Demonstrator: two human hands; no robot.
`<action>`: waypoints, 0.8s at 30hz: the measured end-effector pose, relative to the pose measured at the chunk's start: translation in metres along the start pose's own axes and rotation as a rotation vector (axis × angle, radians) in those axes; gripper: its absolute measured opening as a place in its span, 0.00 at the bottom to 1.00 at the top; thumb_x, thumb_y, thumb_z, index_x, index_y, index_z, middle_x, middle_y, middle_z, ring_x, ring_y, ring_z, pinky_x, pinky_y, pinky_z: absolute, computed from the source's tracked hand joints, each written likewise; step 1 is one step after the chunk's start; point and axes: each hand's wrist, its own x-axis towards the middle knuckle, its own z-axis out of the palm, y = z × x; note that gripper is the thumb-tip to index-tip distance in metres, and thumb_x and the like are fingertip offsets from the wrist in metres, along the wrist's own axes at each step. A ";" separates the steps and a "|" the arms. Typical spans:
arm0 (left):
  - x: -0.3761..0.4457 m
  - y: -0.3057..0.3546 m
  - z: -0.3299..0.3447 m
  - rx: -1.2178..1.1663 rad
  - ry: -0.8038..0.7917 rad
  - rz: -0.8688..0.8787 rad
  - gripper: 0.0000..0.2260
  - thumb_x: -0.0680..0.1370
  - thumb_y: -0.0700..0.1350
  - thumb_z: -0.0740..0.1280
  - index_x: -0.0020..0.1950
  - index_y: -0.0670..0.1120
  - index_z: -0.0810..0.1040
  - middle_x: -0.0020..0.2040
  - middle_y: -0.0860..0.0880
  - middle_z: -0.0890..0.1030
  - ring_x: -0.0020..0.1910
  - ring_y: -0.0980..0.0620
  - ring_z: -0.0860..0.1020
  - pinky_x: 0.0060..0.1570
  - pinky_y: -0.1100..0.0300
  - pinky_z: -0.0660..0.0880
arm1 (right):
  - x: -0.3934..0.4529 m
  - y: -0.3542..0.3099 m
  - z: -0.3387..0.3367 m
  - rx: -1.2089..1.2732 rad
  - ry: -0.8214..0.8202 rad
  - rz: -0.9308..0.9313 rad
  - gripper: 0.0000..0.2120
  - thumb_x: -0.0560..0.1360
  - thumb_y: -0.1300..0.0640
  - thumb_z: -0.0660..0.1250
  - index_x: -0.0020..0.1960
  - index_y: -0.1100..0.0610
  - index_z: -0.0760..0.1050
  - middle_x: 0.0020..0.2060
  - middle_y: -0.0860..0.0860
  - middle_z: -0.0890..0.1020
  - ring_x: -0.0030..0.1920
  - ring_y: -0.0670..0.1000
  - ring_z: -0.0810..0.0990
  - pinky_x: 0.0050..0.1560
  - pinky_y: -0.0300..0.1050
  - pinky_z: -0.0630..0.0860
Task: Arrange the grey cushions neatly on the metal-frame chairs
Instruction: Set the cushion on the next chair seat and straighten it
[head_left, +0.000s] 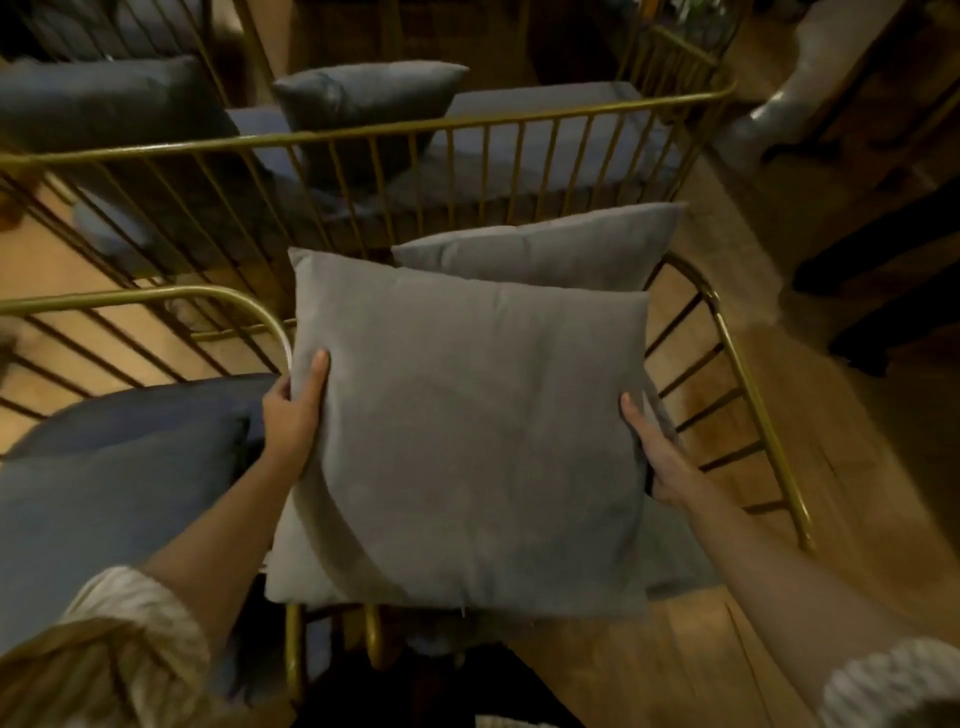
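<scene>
A large square grey cushion (467, 441) fills the middle of the view, held above a gold metal-frame chair (748, 384). My left hand (293, 415) grips its left edge with the thumb on top. My right hand (649, 447) grips its right edge. Behind it a second grey cushion (545, 249) leans against the chair's back rail. Another grey cushion (363, 98) stands on the seat of the chair beyond (415, 130). To the left, a darker cushion (119, 467) lies on a neighbouring chair (156, 299).
A further cushion (104, 104) sits on a chair at the far left. The floor (779, 649) is wooden. Dark furniture (893, 270) stands at the right, and a pale shape (810, 78) at the upper right.
</scene>
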 end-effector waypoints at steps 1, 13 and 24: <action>0.007 0.007 -0.017 0.001 0.000 0.002 0.30 0.76 0.64 0.64 0.66 0.42 0.75 0.60 0.47 0.80 0.60 0.46 0.78 0.59 0.52 0.73 | 0.000 -0.007 0.016 -0.003 -0.049 -0.005 0.46 0.50 0.29 0.78 0.63 0.47 0.74 0.52 0.48 0.82 0.61 0.52 0.78 0.69 0.55 0.71; 0.111 0.026 -0.317 0.012 0.216 0.046 0.24 0.79 0.65 0.56 0.58 0.46 0.74 0.56 0.46 0.78 0.54 0.48 0.76 0.52 0.53 0.71 | -0.021 -0.020 0.328 -0.125 -0.375 -0.081 0.56 0.46 0.32 0.82 0.70 0.52 0.74 0.62 0.49 0.82 0.64 0.53 0.79 0.64 0.54 0.75; 0.245 0.038 -0.477 -0.208 0.166 0.035 0.43 0.68 0.78 0.54 0.74 0.52 0.66 0.69 0.51 0.75 0.66 0.50 0.72 0.70 0.48 0.67 | 0.002 -0.001 0.567 -0.026 -0.332 -0.243 0.66 0.43 0.36 0.84 0.76 0.56 0.65 0.69 0.51 0.77 0.66 0.53 0.77 0.70 0.55 0.72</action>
